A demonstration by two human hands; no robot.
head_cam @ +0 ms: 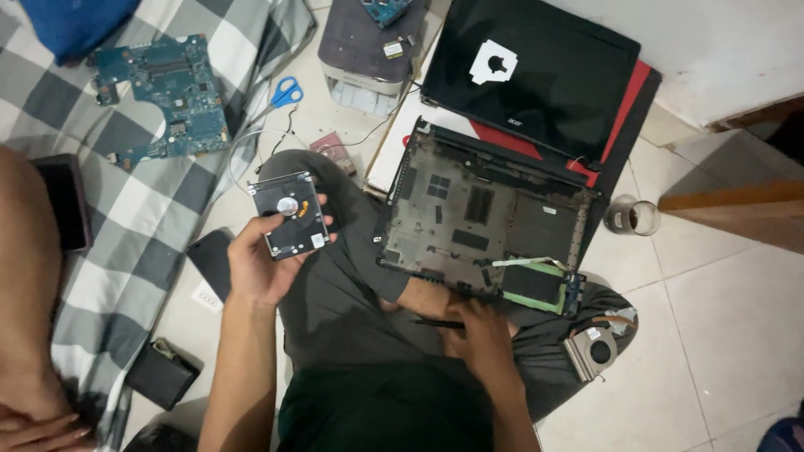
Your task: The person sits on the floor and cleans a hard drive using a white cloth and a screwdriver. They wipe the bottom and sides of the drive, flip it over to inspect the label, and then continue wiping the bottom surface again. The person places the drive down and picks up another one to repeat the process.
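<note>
Up: left hand (261, 266) w/ hard drive (291, 215)

The left hand (261, 264) is rising palm-up, fingers curling closed. The right hand (481, 335) is resting lower, beside the left forearm (243, 377).

White rectangular label (317, 241) on the corner of the black hard drive (289, 215), plus a small yellow-orange sticker (303, 211) near its middle; drive in the left hand (261, 266). White torn-edged sticker (492, 63) on the black laptop lid (536, 75), top centre. Small white paper tag (206, 295) on the floor tiles, left of the knee. Dark blank phone screen (65, 201), far left.
</note>
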